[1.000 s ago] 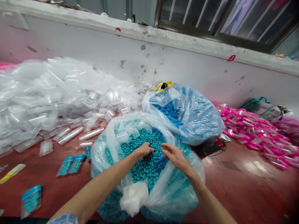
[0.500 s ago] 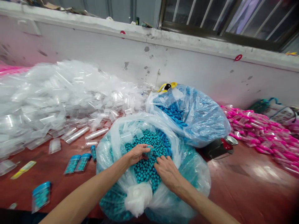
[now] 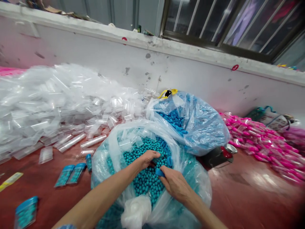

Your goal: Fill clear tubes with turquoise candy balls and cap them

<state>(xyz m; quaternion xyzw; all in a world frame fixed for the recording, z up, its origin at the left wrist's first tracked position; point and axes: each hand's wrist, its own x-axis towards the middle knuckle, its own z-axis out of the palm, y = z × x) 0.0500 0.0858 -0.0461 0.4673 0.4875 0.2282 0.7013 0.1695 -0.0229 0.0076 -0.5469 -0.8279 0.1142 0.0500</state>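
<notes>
Your right hand point(image 3: 176, 184) has its thumb and forefinger pinched together on 1 blue plastic cap point(image 3: 159, 172), which pokes out past the fingertips toward your left hand point(image 3: 147, 159). Your left fingers curl low over the teal beads point(image 3: 149, 183); their undersides are hidden, so I cannot tell whether they are clamped on anything. Pinch the cap lightly near its end, so its free edge is clear of your fingertips and in sight. Work low over the beads, inside the mouth of the plastic bag point(image 3: 114, 156), so anything dropped should land among them. Mind the loose blue caps point(image 3: 169, 160) just beyond your right fingertips and the clear plastic sleeves point(image 3: 126, 144) beyond your left knuckles: a sideways brush could scatter them.
</notes>
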